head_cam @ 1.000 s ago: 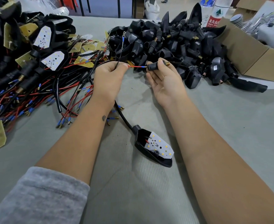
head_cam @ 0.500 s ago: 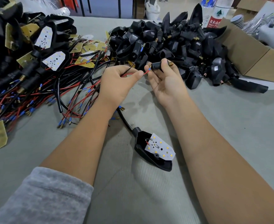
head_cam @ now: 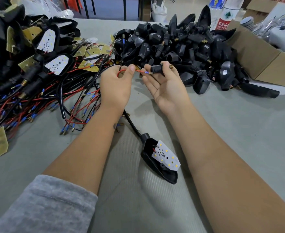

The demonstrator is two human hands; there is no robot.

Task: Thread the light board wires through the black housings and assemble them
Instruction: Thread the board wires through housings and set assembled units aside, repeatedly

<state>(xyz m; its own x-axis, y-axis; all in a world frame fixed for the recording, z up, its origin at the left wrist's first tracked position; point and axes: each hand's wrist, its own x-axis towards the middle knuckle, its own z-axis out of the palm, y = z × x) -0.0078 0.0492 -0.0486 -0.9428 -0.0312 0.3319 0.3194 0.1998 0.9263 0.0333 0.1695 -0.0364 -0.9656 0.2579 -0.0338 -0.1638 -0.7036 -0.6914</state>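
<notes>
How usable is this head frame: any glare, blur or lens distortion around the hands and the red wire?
Head view: even, soft lighting, faint shadows under the left hand and right hand; red wire reads sharp, no motion blur; mild glare on the white LED board; wide-angle bending stretches the forearms and the cardboard box at the edges.

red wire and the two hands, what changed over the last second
The left hand drew back a little from the right hand, and the red wire it pinches now spans a wider gap, its blue-sleeved tip just short of the small black housing held in the right hand's fingertips. Neither grip was let go. The assembled housing with its light board on the table stayed put, as did the piles.
</notes>
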